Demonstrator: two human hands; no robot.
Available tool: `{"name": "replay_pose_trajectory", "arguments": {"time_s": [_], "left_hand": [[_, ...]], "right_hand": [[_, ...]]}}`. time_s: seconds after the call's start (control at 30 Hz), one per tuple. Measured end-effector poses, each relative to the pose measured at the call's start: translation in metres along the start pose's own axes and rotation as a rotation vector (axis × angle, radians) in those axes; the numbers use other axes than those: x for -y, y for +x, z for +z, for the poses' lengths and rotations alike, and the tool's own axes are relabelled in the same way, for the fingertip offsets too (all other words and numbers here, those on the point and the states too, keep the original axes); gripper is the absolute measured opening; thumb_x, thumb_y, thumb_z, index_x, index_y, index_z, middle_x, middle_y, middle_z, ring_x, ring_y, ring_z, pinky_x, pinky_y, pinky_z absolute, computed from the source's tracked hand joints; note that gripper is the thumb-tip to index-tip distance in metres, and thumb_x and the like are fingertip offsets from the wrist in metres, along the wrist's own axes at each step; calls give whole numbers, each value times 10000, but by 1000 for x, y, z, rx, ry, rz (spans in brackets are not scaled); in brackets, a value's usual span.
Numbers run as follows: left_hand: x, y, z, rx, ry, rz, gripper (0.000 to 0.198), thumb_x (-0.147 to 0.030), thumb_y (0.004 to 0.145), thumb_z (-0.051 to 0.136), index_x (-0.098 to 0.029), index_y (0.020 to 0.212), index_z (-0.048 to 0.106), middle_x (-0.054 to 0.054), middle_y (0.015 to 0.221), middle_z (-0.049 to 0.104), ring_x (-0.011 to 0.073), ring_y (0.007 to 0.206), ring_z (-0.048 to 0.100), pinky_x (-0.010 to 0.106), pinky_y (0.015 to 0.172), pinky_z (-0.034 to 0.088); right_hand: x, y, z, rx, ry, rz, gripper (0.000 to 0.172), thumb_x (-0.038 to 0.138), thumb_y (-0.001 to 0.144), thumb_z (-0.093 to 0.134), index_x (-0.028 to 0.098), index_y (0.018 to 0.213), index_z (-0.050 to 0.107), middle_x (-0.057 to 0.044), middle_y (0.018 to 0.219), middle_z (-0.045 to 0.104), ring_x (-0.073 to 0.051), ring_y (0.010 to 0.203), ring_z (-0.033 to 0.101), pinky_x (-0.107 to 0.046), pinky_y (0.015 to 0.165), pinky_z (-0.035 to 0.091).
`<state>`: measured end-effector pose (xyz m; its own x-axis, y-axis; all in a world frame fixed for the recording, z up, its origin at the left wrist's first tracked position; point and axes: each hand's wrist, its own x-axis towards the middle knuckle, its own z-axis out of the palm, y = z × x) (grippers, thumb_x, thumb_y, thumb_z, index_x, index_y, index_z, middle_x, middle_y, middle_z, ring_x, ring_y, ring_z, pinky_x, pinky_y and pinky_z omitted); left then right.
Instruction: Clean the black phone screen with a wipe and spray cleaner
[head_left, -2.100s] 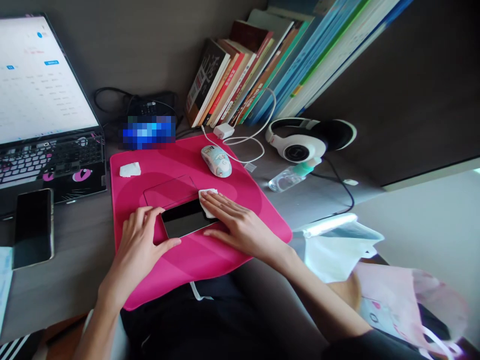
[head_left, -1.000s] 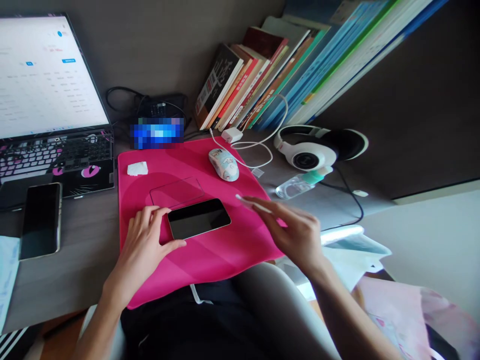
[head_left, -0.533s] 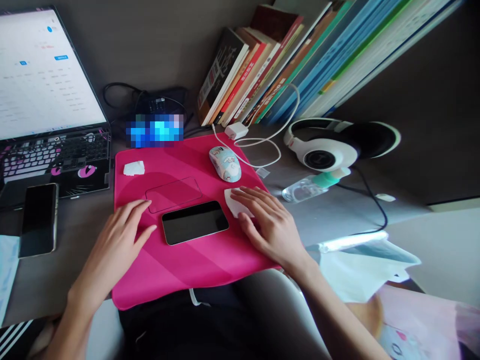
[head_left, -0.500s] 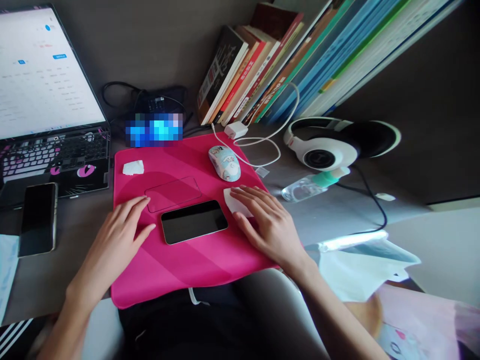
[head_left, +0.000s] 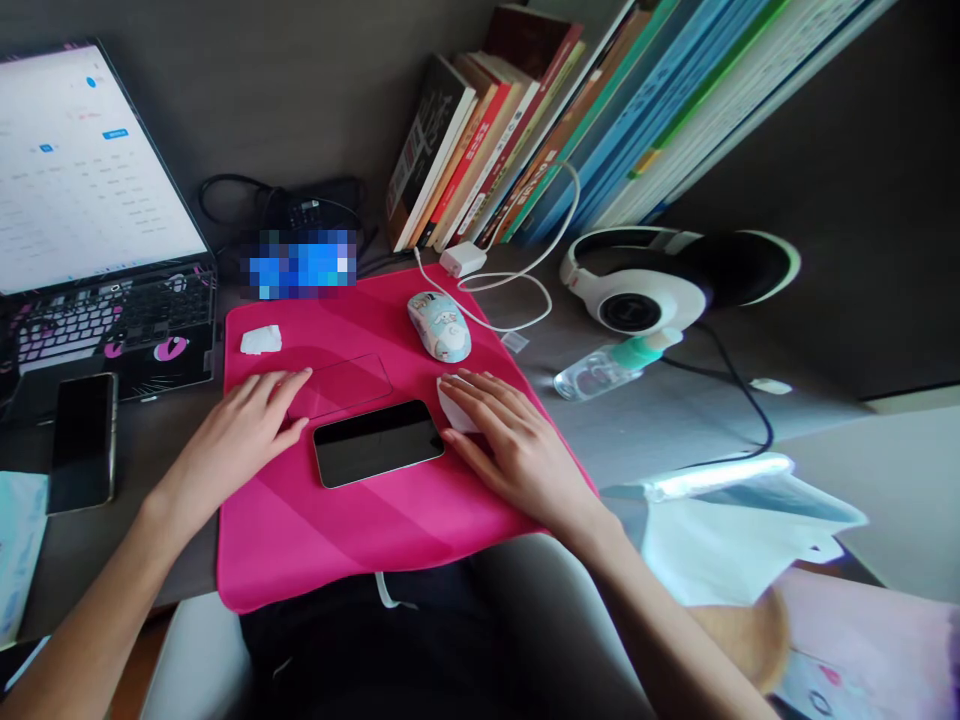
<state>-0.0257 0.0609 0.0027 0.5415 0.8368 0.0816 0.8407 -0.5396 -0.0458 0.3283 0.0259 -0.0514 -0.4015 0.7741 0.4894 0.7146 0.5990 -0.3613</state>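
Fingers (head_left: 484,395) of the right hand (head_left: 525,455) lie stretched out and slightly fanned, palm down, pressing flat on a small white wipe (head_left: 452,408). Nothing is pinched or curled around; the wipe simply sits under the fingertips, its left edge peeking out just beside the right end of the phone (head_left: 377,443).

On the left hand (head_left: 232,435) the fingers (head_left: 276,390) are equally loose and open, resting palm down on the pink mat (head_left: 300,545) and holding nothing. Their tips reach the left edge of a clear rectangular sheet (head_left: 345,385) lying on the mat (whether they actually touch it cannot be told). The thumb points toward the phone's left end, close to it but apart.

That phone lies face up with a dark screen, roughly in the middle of the mat, between the two hands and just in front of the clear sheet.

Farther back on the mat sit a patterned mouse (head_left: 439,325) and, near the far left corner, a second small white wad (head_left: 261,340). Off the mat to the left are an open laptop (head_left: 90,200) and another dark phone (head_left: 82,440). To the right, on the grey desk, lie white headphones (head_left: 637,290) and a small clear bottle (head_left: 607,366) on its side, with a row of leaning books (head_left: 525,130) behind.
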Motion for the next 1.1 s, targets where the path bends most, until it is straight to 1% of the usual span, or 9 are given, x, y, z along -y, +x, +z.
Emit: {"name": "replay_pose_trajectory", "arguments": {"time_s": [0.3,0.4,0.5,0.6,0.7,0.8,0.87,1.0,1.1], "left_hand": [[-1,13,-1,-47,18,16,409,-255,1047,460,-182,1415,623,212,1421,693,380,1225,710,597,991,613],[7,16,-1,-83,-28,-10,357,-176,1007,457,-206,1307,649,158,1286,765,328,1144,754,518,948,631],[13,18,-2,-110,-73,-109,324,-161,1002,449,-206,1260,640,106,1088,801,283,968,793,430,841,626],[11,19,-6,-170,-229,-230,263,-225,1046,453,-226,1233,639,65,1066,809,233,899,796,370,827,604],[0,14,-14,-249,-496,-328,226,-353,1096,466,-245,1180,645,31,1087,818,171,843,774,311,818,589],[-15,2,-23,-261,-742,-393,239,-415,1102,495,-241,1132,657,12,994,807,127,697,697,268,696,560],[-25,-7,-25,-245,-865,-427,274,-467,1099,518,-236,1113,665,12,961,797,114,657,659,257,659,546],[-43,-15,-21,-131,-1005,-401,296,-471,1106,507,-229,1109,677,4,868,768,106,627,634,240,615,523],[-50,-11,-14,-29,-1092,-351,302,-458,1113,482,-219,1111,668,0,837,742,111,644,650,242,617,528]], "right_hand": [[0,1,0,-19,-31,-23,569,282,1082,605,175,1623,465,-171,1488,686,-355,1437,611,-600,1181,542],[0,1,-1,-20,-35,-16,562,294,1086,596,180,1622,471,-170,1491,685,-356,1438,611,-599,1183,543],[0,1,-1,-25,-34,-12,552,298,1087,596,183,1615,484,-168,1494,684,-353,1440,611,-594,1187,542],[-1,1,1,-30,-28,-9,553,294,1087,597,180,1616,484,-166,1489,688,-352,1439,612,-602,1186,543],[-1,0,2,-35,-25,-14,577,294,1082,608,186,1632,467,-167,1479,695,-356,1440,611,-616,1177,547],[1,1,-1,-58,11,-36,633,271,1077,616,239,1673,408,-154,1497,684,-346,1453,602,-621,1187,537],[5,3,-6,-65,75,-44,704,277,1075,622,280,1712,321,-146,1560,635,-332,1482,576,-611,1201,528],[16,11,-12,13,219,-95,938,425,1029,698,276,1757,125,-177,1745,384,-339,1584,440,-574,1236,503],[17,15,-10,47,258,-171,930,414,1014,720,307,1750,162,-163,1720,436,-318,1568,468,-523,1217,529]]}}
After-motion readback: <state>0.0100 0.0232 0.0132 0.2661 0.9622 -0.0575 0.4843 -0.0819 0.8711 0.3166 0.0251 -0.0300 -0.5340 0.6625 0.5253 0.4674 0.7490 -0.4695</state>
